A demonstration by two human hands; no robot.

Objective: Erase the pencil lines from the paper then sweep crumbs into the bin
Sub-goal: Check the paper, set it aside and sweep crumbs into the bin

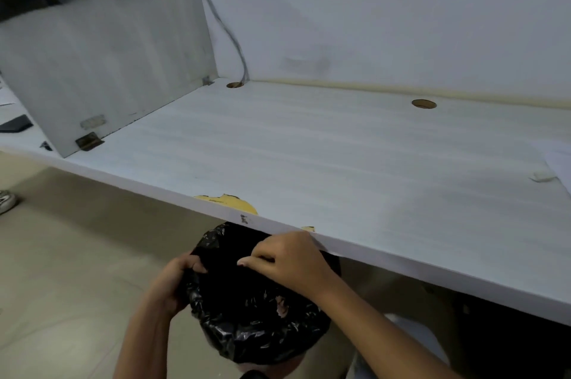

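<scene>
Sitting just under the desk's (309,146) front edge, the bin (256,317), lined in crinkled black plastic, has its round mouth facing up towards the camera and its far rim tucked beneath the edge. The left hand (173,283) is on the bin's left side, fingers curled round the rim and gripping the plastic. The right hand (287,258) lies over the bin's far rim, right where it meets the desk edge. Its fingers are bent and its thumb points left across the mouth, but I cannot tell whether it pinches the plastic or only rests there.

This looks like the sweeping stage, with the bin set to catch. The right hand is the nearer one to the desk top, which lies up and away from the bin, so any sweep would need to come back towards that edge and drop straight into the mouth below. No crumbs can be made out.

Far right of the bin, on the desk, a small white eraser (542,176) lies just beside the corner of the paper (560,162). Just above the bin, the desk edge shows a chipped yellow patch (231,202).
</scene>
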